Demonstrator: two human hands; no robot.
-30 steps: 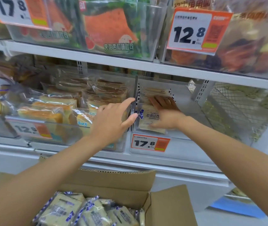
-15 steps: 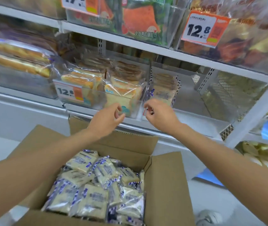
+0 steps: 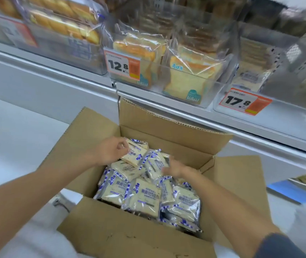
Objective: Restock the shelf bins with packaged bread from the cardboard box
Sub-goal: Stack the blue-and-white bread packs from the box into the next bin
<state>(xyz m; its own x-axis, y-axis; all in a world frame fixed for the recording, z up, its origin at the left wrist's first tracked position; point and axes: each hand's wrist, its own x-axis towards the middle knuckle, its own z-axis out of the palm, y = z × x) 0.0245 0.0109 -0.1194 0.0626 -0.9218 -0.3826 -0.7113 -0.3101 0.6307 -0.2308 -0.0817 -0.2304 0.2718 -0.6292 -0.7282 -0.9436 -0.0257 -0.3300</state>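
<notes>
I'm picking from the cardboard box (image 3: 167, 138), left hand (image 3: 111, 152) pinching a bread packet (image 3: 134, 155), right hand (image 3: 175, 168) too blurred to read its grip; next, lift to the shelf bin (image 3: 286, 112)

An orange and white price tag (image 3: 123, 66) says 12.8. Just beside it on the right stands a bag of sliced toast (image 3: 187, 79) with blue writing on it. Farther right, another price tag (image 3: 244, 101) says 17.8. Up on the left lie long golden loaves (image 3: 64, 25) in a clear bag, with a blurry tag (image 3: 16, 32) beside them. The floor (image 3: 14, 131) is pale grey. Something blue (image 3: 295, 192) shows low on the right.
</notes>
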